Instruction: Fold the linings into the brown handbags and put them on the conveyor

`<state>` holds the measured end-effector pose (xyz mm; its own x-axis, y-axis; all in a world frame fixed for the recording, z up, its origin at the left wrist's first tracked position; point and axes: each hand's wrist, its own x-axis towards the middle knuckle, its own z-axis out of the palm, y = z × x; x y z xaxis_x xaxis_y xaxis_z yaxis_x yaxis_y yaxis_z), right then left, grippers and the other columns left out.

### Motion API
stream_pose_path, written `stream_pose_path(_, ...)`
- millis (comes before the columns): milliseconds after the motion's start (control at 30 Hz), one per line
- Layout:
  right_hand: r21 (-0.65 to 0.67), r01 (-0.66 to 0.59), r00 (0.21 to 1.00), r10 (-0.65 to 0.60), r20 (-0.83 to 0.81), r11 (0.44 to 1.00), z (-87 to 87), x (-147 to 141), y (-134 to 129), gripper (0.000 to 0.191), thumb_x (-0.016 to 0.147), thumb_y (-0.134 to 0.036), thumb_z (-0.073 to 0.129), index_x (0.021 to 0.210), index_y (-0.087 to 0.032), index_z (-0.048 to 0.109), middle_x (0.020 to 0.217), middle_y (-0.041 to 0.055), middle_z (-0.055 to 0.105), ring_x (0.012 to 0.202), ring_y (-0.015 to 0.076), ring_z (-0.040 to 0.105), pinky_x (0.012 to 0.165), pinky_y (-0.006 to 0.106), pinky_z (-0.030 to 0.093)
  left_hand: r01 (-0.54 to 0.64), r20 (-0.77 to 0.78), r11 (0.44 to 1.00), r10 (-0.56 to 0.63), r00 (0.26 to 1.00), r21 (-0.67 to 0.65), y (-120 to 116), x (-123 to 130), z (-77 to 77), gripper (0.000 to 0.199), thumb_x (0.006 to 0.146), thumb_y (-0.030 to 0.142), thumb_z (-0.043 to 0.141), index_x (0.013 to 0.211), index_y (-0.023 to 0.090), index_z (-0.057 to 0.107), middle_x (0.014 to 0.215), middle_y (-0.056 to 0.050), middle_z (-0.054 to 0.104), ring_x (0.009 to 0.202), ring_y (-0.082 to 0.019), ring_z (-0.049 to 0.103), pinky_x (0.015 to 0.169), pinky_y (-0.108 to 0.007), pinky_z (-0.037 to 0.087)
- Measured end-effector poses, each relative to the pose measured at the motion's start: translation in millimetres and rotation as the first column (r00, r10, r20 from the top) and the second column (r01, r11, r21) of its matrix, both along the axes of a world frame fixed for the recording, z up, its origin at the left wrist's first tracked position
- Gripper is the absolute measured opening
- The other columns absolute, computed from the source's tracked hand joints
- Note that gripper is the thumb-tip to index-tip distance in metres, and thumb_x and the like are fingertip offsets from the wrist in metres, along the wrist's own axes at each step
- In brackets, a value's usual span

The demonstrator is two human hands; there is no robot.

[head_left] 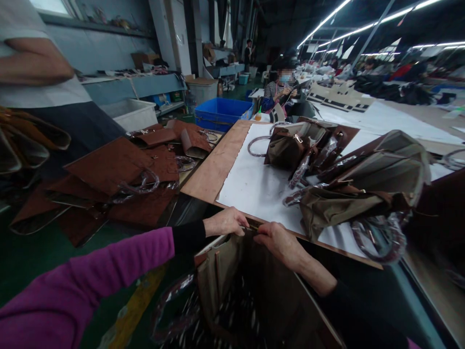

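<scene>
A brown handbag (218, 271) with a khaki lining gapes upward just in front of me, below the table's near edge. My left hand (227, 222) is closed on its far upper rim, thumb and fingers pinched together. A short way to the right, my right hand (279, 244) pinches the same rim. Between the fingertips there is a small part that I cannot make out. One plastic-wrapped handle (174, 303) hangs off the bag's left side. The bag's depths are dark and its lower end lies outside the view.
On the table's white sheet (250, 182) lie several handbags (385, 167) with wrapped handles. More brown bags (109, 167) are heaped at the left, beside a standing person (36, 68). A blue bin (221, 111) stands behind the table, near a seated person (281, 89).
</scene>
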<state>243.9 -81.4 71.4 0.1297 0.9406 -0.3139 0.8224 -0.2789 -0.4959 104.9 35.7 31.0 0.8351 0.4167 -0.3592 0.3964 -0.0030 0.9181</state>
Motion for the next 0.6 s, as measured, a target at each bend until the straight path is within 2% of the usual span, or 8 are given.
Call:
stream_pose_path(167,0.02,-0.053,0.997,0.052,0.064,0.998,-2.0,2.5,0.7,0.019,0.076,-0.023,0.05,0.06,-0.018,0.057,0.056,-0.0012,0.051,0.055,0.0111,0.045,0.051,0.022,0.027,-0.041,-0.021,0.999,0.041,0.999,0.011,0.0,5.1,-3.4,0.024,0.05,0.011,0.062,0.074,0.008,0.067,0.065,-0.001,0.063,0.061,-0.014,0.052,0.055,-0.021,0.038)
stream_pose_path(333,0.008,-0.117,0.985,0.116,0.124,0.993,-2.0,6.2,0.3,0.016,0.077,-0.024,0.051,0.066,-0.019,0.061,0.062,0.0009,0.059,0.063,0.0143,0.053,0.056,0.023,0.03,0.047,-0.074,0.988,-0.037,0.997,0.145,0.6,5.6,-8.3,0.023,0.056,0.015,0.058,0.076,0.011,0.068,0.064,0.0,0.062,0.059,-0.013,0.051,0.052,-0.02,0.035)
stream_pose_path(400,0.001,-0.12,0.977,0.118,0.177,0.993,1.1,3.6,1.9,0.01,0.076,-0.026,0.055,0.076,-0.02,0.063,0.07,0.0025,0.064,0.072,0.0178,0.057,0.06,0.025,0.032,0.067,-0.088,0.984,-0.053,0.995,0.168,0.3,6.7,-10.3,0.025,0.056,0.015,0.057,0.078,0.011,0.068,0.062,0.0,0.06,0.059,-0.013,0.05,0.051,-0.02,0.034)
stream_pose_path(500,0.004,-0.136,0.975,0.133,0.177,0.991,4.4,-3.5,7.4,0.02,0.075,-0.027,0.057,0.093,-0.021,0.063,0.084,0.005,0.067,0.083,0.0209,0.059,0.065,0.026,0.034,0.092,-0.078,0.98,-0.08,0.994,0.174,0.8,10.0,-12.4,0.023,0.057,0.015,0.054,0.074,0.01,0.067,0.061,0.001,0.058,0.06,-0.013,0.049,0.052,-0.021,0.034)
stream_pose_path(600,-0.025,-0.135,0.977,0.137,0.165,0.991,0.2,-7.4,14.2,0.017,0.077,-0.022,0.053,0.089,-0.018,0.065,0.084,0.0075,0.067,0.082,0.0208,0.06,0.066,0.027,0.035,0.135,-0.069,0.977,-0.125,0.99,0.166,1.6,9.2,-7.9,0.019,0.058,0.014,0.052,0.071,0.01,0.065,0.062,0.001,0.056,0.06,-0.013,0.048,0.053,-0.021,0.034)
